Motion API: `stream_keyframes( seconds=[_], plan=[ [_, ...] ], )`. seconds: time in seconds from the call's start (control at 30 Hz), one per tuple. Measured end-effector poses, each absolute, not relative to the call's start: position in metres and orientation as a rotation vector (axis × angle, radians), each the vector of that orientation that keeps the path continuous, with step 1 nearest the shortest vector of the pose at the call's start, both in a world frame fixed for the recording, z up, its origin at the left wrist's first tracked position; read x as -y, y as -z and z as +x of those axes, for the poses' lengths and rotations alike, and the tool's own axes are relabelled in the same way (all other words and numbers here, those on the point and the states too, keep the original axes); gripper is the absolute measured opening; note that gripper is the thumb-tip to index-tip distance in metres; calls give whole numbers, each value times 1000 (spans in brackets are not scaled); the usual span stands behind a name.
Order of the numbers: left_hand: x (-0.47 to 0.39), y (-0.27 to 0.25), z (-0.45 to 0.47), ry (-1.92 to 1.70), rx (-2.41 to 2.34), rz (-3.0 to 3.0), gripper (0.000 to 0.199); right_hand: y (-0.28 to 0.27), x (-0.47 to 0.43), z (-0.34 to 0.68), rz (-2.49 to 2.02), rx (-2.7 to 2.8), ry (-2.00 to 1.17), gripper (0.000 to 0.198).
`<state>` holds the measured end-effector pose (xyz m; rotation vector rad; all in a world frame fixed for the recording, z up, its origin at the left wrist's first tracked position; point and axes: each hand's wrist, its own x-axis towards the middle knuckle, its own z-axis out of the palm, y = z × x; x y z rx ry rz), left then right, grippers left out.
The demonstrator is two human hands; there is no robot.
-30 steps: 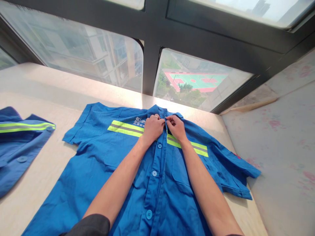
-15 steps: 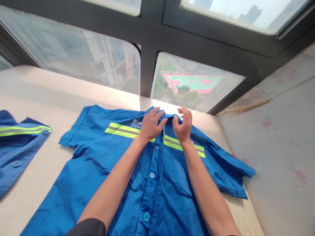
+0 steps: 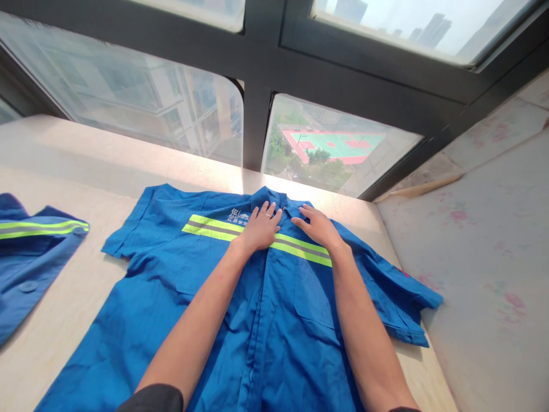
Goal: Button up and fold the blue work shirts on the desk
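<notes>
A blue short-sleeved work shirt (image 3: 171,326) lies spread out, front side up, its collar toward the window. Yellow-green reflective bands (image 3: 210,226) with a grey stripe cross its chest, and white lettering (image 3: 238,216) sits above the left one. My left hand (image 3: 261,228), a ring on one finger, rests flat on the chest beside the front opening, fingers spread. My right hand (image 3: 319,229) lies on the other side, just below the collar, with its fingers stretched out and thumb apart. The front flap covers the shirt's buttons.
Another blue garment (image 3: 38,252) with a reflective band lies at the left edge. Both rest on a pale sill (image 3: 115,171) below a dark window frame (image 3: 259,74). On the right stands a wall (image 3: 484,274) with a floral pattern.
The front flap has come down over the placket, hiding the buttons seen before, and its reflective bands now meet. My hands have lowered from the collar, and the right fingers have uncurled.
</notes>
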<state>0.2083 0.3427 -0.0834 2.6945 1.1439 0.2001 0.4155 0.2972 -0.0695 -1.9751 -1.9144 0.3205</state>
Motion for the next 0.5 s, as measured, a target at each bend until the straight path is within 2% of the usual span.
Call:
stream_keyframes(
  seconds=[0.13, 0.23, 0.37, 0.5],
  plan=[
    [-343, 85, 208, -224, -1146, 2671, 54, 82, -302, 418, -1988, 1772, -30, 57],
    [-344, 89, 209, -283, -1182, 2650, 59, 101, -306, 421, -2155, 1812, -93, 65],
    [-344, 89, 211, -403, -1271, 2604, 71, 118, -310, 425, -2201, 1838, -89, 65],
    [-345, 83, 211, -614, -1425, 2582, 69, 119, -309, 425, -2185, 1831, -59, 66]
  ],
)
